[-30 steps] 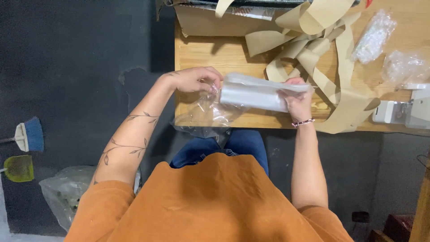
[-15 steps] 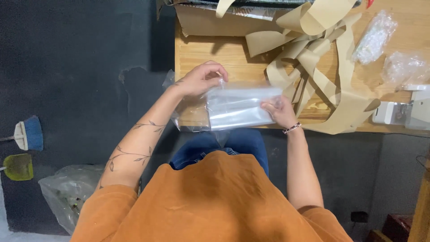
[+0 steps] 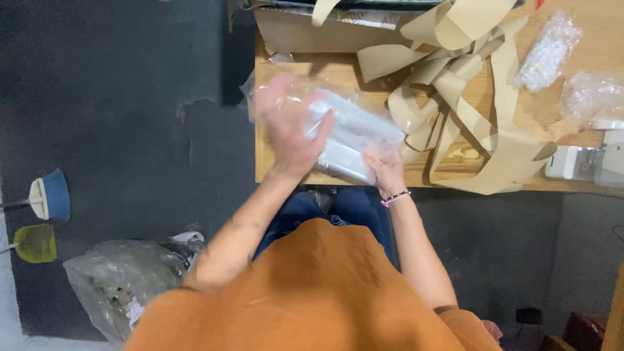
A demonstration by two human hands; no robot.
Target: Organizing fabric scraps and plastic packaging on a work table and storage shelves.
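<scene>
Inside, the clear bag (image 3: 354,130) holds a white item; both hands' grip clamps it.

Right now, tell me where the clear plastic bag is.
The clear plastic bag lies at the wooden table's near-left edge, between the left hand and right hand, left of the tan paper strips.

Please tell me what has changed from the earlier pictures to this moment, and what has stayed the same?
The clear plastic packet turned from lying level to slanting across the table's near edge. The left hand moved on top of it, blurred; the right hand keeps its grip on the lower right end. The paper strips and the floor bag stayed.
</scene>
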